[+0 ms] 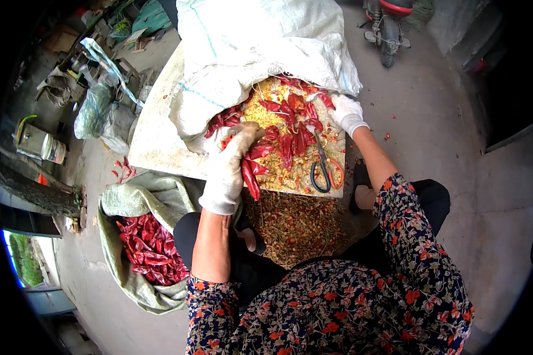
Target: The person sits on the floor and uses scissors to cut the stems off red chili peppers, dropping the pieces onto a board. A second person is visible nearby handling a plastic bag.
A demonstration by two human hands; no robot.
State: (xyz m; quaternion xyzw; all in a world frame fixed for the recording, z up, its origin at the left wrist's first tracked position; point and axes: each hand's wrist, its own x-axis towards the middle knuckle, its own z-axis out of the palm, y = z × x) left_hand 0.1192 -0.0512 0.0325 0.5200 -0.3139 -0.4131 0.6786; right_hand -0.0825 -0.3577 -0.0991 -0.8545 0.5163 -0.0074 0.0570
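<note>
My left hand [228, 165], in a white glove with stained fingertips, is closed around several dried red chili peppers [251, 176], which hang out beside its fingers. My right hand [347, 113], also gloved in white, is at the right lip of the white woven sack [266, 47], beside red peppers. Its fingers look bent together, but what they hold is hidden. Between the hands, more chili peppers [290, 112] lie over yellow seeds [257, 112] at the sack's mouth. Scissors [321, 168] with dark and orange handles rest on the board [157, 142].
An open greenish sack [130, 201] of whole red peppers stands at my left knee. Stems and pepper scraps [296, 228] are heaped below the board, between my legs. Plastic bags [95, 112] and a white bucket [53, 149] are at left; a motorbike wheel [389, 38] is at far right.
</note>
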